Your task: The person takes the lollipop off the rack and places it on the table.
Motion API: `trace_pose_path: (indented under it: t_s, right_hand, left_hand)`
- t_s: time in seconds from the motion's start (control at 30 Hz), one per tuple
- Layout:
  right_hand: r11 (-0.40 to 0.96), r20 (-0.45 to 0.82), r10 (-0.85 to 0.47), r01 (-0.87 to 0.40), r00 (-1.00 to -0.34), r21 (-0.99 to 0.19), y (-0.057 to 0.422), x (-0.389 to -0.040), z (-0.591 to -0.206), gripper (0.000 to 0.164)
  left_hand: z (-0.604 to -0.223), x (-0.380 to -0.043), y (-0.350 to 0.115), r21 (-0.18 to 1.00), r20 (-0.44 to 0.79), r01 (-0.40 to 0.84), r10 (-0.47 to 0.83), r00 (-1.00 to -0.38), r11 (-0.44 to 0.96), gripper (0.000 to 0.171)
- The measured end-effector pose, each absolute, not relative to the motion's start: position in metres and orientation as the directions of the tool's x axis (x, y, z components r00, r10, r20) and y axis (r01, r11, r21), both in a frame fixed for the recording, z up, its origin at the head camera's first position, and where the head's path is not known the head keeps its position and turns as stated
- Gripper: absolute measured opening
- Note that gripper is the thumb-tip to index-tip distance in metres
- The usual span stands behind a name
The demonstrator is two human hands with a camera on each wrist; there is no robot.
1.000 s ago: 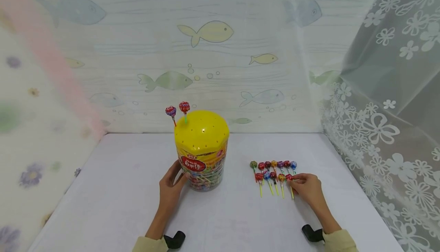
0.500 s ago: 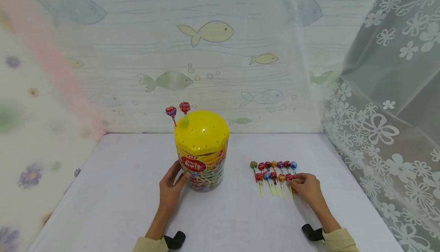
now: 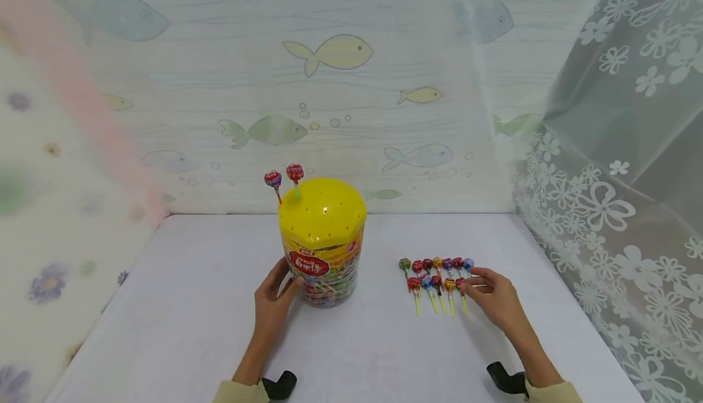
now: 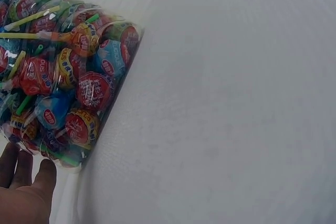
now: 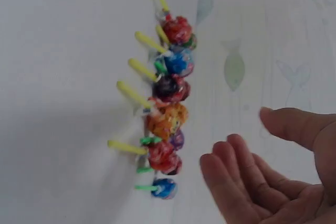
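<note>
A large clear jar (image 3: 329, 281) packed with wrapped lollipops stands on the table under a yellow lid (image 3: 324, 210) dotted with small holes. Two lollipops (image 3: 295, 173) stick up from the lid's back left. My left hand (image 3: 274, 293) touches the jar's lower left side, thumb toward the front; its fingertips reach the base in the left wrist view. To the right, lollipops lie in two rows. My right hand (image 3: 494, 296) hovers just beside the front row's end, near a red lollipop (image 5: 161, 155) and a blue lollipop (image 5: 165, 188). Its fingers are spread, with nothing between them.
The white-covered table (image 3: 181, 305) runs back to a fish-patterned curtain (image 3: 340, 49). A flower lace curtain (image 3: 620, 207) hangs along the right edge. Black wrist mounts (image 3: 505, 378) sit below both hands.
My right hand has let go of the red lollipop at the front row's right end and drawn slightly up and away. That lollipop lies a little further left. My left hand stays on the jar.
</note>
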State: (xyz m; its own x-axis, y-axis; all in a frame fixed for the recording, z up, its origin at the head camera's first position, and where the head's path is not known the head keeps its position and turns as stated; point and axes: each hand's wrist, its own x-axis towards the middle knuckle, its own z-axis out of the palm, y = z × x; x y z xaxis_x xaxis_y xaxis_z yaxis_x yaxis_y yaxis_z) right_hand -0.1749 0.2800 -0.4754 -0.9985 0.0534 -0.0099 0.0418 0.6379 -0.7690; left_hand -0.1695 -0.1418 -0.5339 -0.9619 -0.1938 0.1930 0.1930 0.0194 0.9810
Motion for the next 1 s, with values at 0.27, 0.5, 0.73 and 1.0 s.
trace_pose_path:
  t_s: [0.27,0.5,0.73,1.0]
  right_hand:
    - [0.389,0.309,-0.02,-0.292,-0.951,-0.874,0.23,-0.169,-0.468,0.034]
    - [0.177,0.37,-0.1,-0.382,-0.924,-0.907,0.186,-0.171,-0.452,0.03]
    - [0.098,0.429,-0.191,-0.452,-0.883,-0.886,0.154,-0.174,-0.419,0.027]
    - [0.034,0.421,-0.361,-0.462,-0.832,-0.886,0.117,-0.18,-0.351,0.029]
  left_hand:
    - [-0.533,-0.168,-0.143,0.98,0.196,0.197,-0.201,-0.96,0.014,0.061]
    - [-0.534,-0.169,-0.142,0.979,0.204,0.202,-0.197,-0.959,0.031,0.06]
    - [-0.532,-0.17,-0.141,0.979,0.2,0.202,-0.187,-0.962,0.011,0.061]
    - [-0.535,-0.17,-0.142,0.976,0.218,0.218,-0.189,-0.957,0.025,0.061]
